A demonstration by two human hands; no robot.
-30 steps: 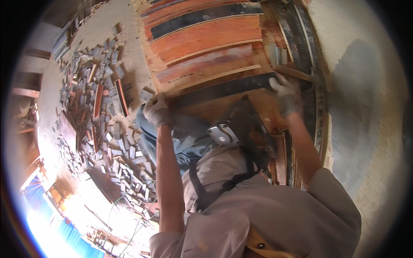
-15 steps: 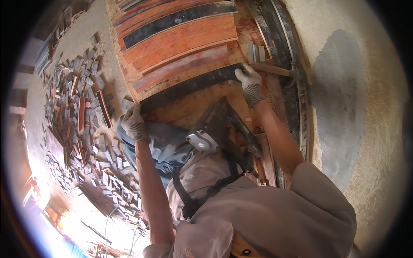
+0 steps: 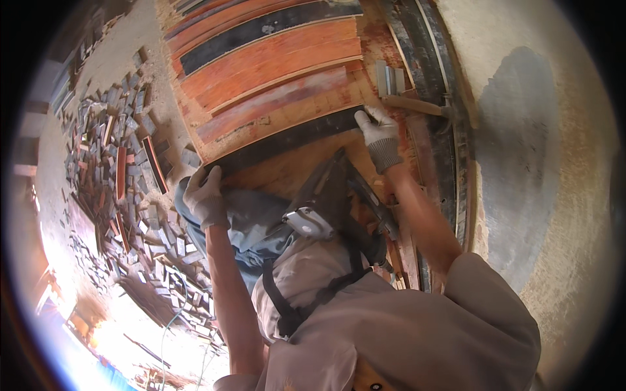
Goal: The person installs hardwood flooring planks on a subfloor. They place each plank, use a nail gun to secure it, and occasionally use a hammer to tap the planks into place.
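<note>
A long dark plank lies across a panel of orange and reddish boards. My left hand, in a pale work glove, grips the plank's left end at the panel's edge. My right hand, also gloved, presses on its right end with the fingers curled over it. Bare plywood shows just below the plank, between my two hands.
A hammer with a wooden handle lies beside my right hand, near small grey blocks. Several wood offcuts litter the ground on the left. A rough plastered wall stands on the right. A grey device hangs at my chest.
Both hands have stayed on the ends of the dark plank. The view has swung, so the hands and the plank now sit further left in the picture.
</note>
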